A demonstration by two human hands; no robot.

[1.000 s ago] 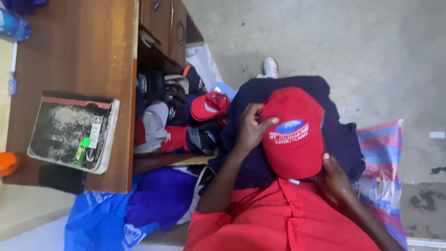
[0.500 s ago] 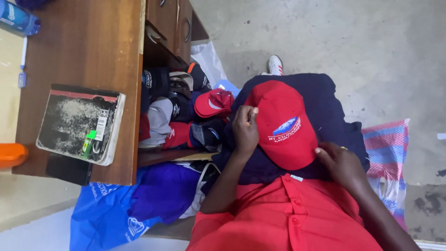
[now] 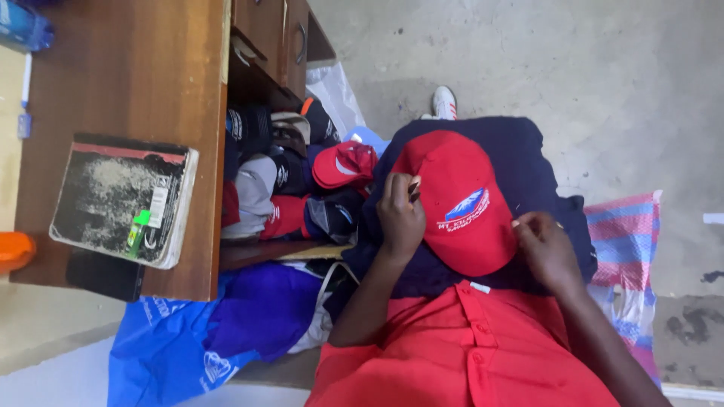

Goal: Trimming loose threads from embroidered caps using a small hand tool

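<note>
My left hand [image 3: 401, 215] fingers are curling against the red cap [image 3: 458, 202], pinching something small at its edge. My right hand [image 3: 544, 249] fingers are pinching its opposite side. The cap is lying between them on my lap, its length running away from me; more caps [image 3: 302, 181] are piling beyond my left fingers under the worktop [image 3: 136, 75].

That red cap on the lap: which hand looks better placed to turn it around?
Probably the left hand: its fingers already grip the red cap at the brim-side edge, while the right hand only touches the opposite rim lightly.
</note>
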